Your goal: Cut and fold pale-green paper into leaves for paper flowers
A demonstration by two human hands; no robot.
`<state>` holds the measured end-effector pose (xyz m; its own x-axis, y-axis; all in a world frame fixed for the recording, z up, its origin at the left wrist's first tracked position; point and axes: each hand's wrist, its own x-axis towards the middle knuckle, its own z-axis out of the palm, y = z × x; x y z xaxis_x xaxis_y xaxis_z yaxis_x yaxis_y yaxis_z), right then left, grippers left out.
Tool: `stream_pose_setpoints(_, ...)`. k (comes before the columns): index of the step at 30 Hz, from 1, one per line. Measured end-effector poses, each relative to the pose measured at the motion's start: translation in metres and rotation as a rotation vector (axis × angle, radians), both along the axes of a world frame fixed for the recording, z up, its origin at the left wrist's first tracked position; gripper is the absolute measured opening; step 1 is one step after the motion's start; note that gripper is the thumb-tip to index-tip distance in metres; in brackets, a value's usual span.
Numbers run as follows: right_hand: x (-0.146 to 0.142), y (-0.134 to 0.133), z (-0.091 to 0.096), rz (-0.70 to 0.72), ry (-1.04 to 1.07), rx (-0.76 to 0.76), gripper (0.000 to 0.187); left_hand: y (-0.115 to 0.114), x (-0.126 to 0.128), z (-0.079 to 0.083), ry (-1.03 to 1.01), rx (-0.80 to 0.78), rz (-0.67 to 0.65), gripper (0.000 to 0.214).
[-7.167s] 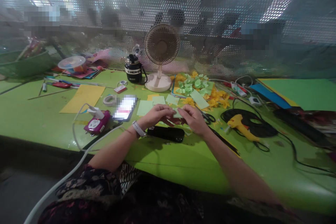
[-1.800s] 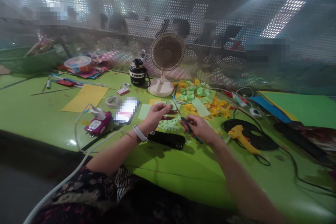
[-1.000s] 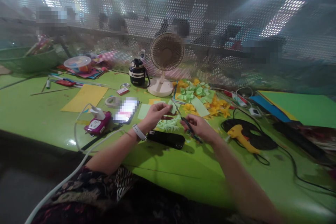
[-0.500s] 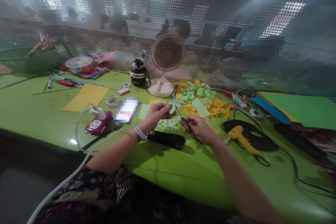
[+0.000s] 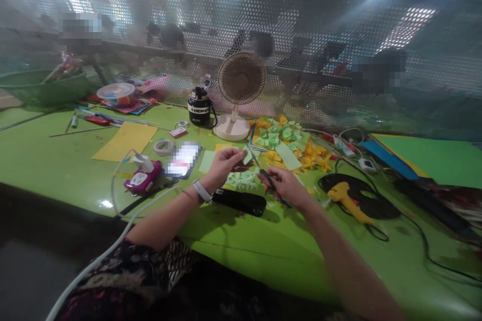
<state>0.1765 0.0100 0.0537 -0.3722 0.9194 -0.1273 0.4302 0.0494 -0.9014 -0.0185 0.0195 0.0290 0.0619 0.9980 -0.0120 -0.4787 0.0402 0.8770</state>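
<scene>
My left hand (image 5: 227,163) is closed in a pinch on a small piece of light green paper (image 5: 246,153), mostly hidden by the fingers. In my right hand (image 5: 283,184) is a pair of dark-handled scissors (image 5: 266,176), its blades pointing up and left at the paper's edge. Below the hands lie cut light green paper pieces (image 5: 243,180) and a black elongated case (image 5: 239,202). Beyond them is a heap of green paper shapes (image 5: 280,134) with yellow paper flowers (image 5: 315,154) and a flat green strip (image 5: 288,155).
A fan (image 5: 241,80) and a black bottle (image 5: 199,108) stand at the back. On the left are a phone (image 5: 184,159), a purple power adapter (image 5: 143,179) and yellow paper (image 5: 126,141). A yellow glue gun (image 5: 348,200) lies right, its cord trailing. A white cable (image 5: 124,225) crosses my left arm.
The view has shifted very slightly. Both hands keep nearly the same places, with the scissors still at the green paper.
</scene>
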Motion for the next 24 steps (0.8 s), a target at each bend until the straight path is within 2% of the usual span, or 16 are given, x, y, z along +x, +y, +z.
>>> stream_pose_setpoints(17, 0.002, 0.002, -0.002, -0.028, 0.01, 0.047, 0.054, 0.002, -0.002, -0.002, 0.015, 0.016, 0.008, 0.05)
stream_pose_setpoints(21, 0.007, 0.01, -0.003, -0.111, 0.073, 0.058, 0.055, 0.005, -0.001, -0.003, 0.006, -0.035, 0.016, 0.043)
stream_pose_setpoints(24, 0.01, 0.017, -0.009, -0.116, 0.016, 0.057, 0.053, 0.008, -0.001, -0.002, -0.064, -0.117, 0.05, 0.035)
